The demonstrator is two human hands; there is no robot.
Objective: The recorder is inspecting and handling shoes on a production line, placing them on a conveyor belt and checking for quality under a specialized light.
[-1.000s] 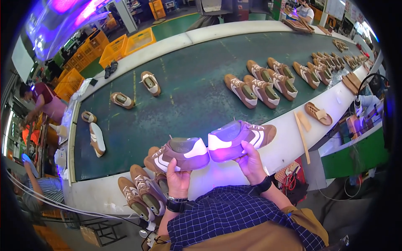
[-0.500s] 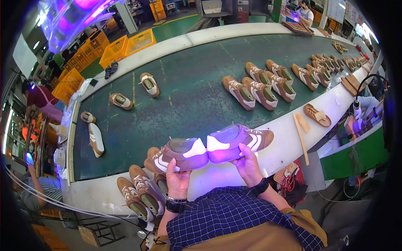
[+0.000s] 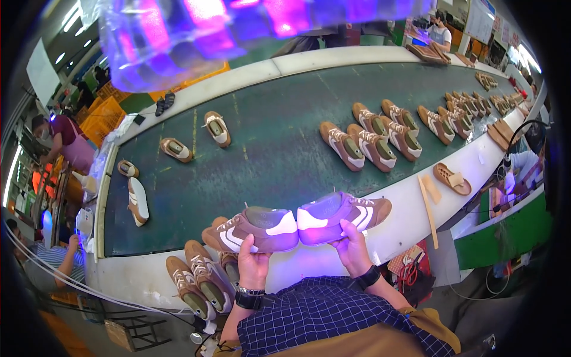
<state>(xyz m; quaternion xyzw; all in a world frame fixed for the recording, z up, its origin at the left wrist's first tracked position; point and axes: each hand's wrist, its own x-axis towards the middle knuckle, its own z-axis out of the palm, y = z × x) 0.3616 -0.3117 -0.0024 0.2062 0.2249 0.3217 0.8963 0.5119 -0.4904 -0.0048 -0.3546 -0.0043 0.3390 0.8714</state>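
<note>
Over the near edge of the bench (image 3: 404, 214), my hands (image 3: 254, 268) hold two shoes (image 3: 253, 235) heel beside heel; more shoes (image 3: 205, 271) stand close at left, rows of shoes (image 3: 375, 143) ahead right.

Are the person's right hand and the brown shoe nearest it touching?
Touching. The head view shows it: the right hand holds the brown shoe, its thumb lying over the shoe's side.

Shoes (image 3: 262, 232) partly hide the left hand (image 3: 253, 266) and right hand (image 3: 353, 253); the top edge crops a purple-lit cover (image 3: 238, 30).
</note>
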